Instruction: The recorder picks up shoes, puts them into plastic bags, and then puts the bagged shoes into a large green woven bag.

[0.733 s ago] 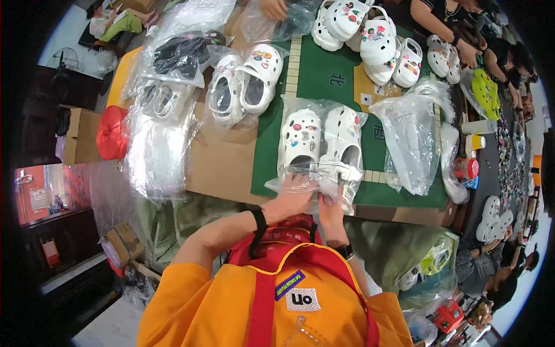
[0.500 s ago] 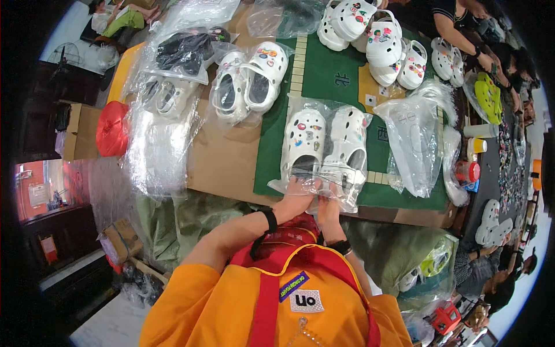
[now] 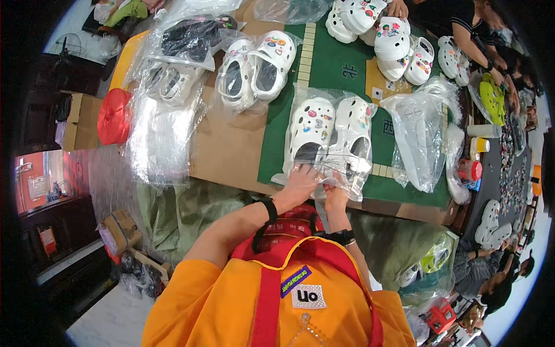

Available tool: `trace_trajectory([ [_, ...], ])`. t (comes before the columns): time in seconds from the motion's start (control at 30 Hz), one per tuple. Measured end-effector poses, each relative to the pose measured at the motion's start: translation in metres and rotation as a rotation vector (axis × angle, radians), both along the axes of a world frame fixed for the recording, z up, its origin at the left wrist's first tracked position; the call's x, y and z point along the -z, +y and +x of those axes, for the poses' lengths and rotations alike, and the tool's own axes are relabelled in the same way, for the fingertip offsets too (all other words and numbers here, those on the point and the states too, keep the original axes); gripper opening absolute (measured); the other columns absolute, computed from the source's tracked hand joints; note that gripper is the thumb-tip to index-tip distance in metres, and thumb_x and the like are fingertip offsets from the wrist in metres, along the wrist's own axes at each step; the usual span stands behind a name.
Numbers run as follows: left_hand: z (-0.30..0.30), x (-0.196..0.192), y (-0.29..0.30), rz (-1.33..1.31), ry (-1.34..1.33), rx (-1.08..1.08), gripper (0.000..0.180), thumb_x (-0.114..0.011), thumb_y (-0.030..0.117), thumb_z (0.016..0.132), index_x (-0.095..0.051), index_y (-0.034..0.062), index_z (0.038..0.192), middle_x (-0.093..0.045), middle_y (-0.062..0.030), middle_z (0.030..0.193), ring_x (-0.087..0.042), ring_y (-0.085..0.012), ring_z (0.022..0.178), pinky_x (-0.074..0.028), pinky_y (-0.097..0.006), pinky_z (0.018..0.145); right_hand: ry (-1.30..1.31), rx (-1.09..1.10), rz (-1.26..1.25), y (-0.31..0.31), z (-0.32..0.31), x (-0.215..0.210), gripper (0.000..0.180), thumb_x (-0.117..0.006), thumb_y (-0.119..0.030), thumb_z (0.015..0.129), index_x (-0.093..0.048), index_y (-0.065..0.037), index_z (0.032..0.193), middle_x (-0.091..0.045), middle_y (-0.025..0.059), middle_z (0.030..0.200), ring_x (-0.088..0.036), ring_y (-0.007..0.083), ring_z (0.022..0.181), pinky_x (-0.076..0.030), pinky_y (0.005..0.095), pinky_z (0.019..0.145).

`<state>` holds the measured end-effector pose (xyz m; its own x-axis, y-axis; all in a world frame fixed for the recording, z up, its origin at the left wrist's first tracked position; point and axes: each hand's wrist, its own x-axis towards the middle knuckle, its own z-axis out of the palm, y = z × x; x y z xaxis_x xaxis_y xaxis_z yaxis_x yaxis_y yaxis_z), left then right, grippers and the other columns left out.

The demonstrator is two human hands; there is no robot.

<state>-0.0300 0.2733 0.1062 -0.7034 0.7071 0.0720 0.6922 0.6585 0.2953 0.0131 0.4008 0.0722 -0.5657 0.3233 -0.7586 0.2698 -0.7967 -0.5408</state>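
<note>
A pair of white clogs with colourful charms (image 3: pixel 313 122) lies side by side in a clear plastic bag (image 3: pixel 370 151), heels toward me, at the table's front edge. My left hand (image 3: pixel 302 180) lies on the bag's near end below the left clog, its fingers stretched out and apart. Beside it, my right hand (image 3: pixel 335 194) has its fingers closed on the near edge of the bag, below the right clog. The plastic there is creased, and some of the right fingertips are hidden.
More white clogs (image 3: pixel 267 63) lie up the table to the left, near a stack of clear bags (image 3: pixel 159 141) and a red bundle (image 3: pixel 114 117). An empty-looking bag (image 3: pixel 417 139) lies right. Co-workers sit beyond white clogs (image 3: pixel 393 43) at the far right.
My left fingers have spread further over the bag's near end. My right fingers have drawn together at its edge. A co-worker's hand now shows by the far white clogs. The view has shifted slightly.
</note>
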Motion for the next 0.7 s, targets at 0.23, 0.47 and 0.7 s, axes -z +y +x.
trace_trajectory([
  [0.23, -0.022, 0.003, -0.001, 0.087, -0.026, -0.012, 0.018, -0.054, 0.016, 0.071, -0.052, 0.0082, 0.087, -0.054, -0.0083, 0.079, -0.051, -0.0264, 0.075, -0.039, -0.038, 0.067, 0.055, 0.098, 0.267, -0.005, -0.019, -0.010, 0.019, -0.059, -0.012, 0.079, -0.051, -0.006, 0.095, -0.055, 0.0054, 0.084, -0.052, 0.0143, 0.072, -0.046, 0.0276, 0.061],
  [0.47, -0.025, 0.004, 0.006, 0.367, -0.138, -0.024, 0.015, -0.049, 0.020, 0.076, -0.059, 0.0095, 0.077, -0.058, -0.0113, 0.076, -0.057, -0.0291, 0.064, -0.045, -0.039, 0.056, 0.090, 0.059, -0.264, -0.010, -0.021, -0.005, 0.029, -0.049, -0.030, 0.085, -0.052, -0.009, 0.104, -0.057, 0.0035, 0.086, -0.051, 0.0158, 0.073, -0.042, 0.0285, 0.065],
  [0.7, -0.026, 0.022, 0.002, 0.501, -0.963, -0.171, 0.032, -0.052, 0.028, 0.076, -0.053, 0.0005, 0.092, -0.057, -0.0173, 0.085, -0.055, -0.0258, 0.077, -0.042, -0.034, 0.067, 0.130, 0.076, -0.390, -0.008, -0.004, 0.023, 0.034, -0.052, -0.038, 0.081, -0.052, -0.011, 0.102, -0.057, 0.0011, 0.093, -0.053, 0.0168, 0.081, -0.041, 0.0297, 0.073],
])
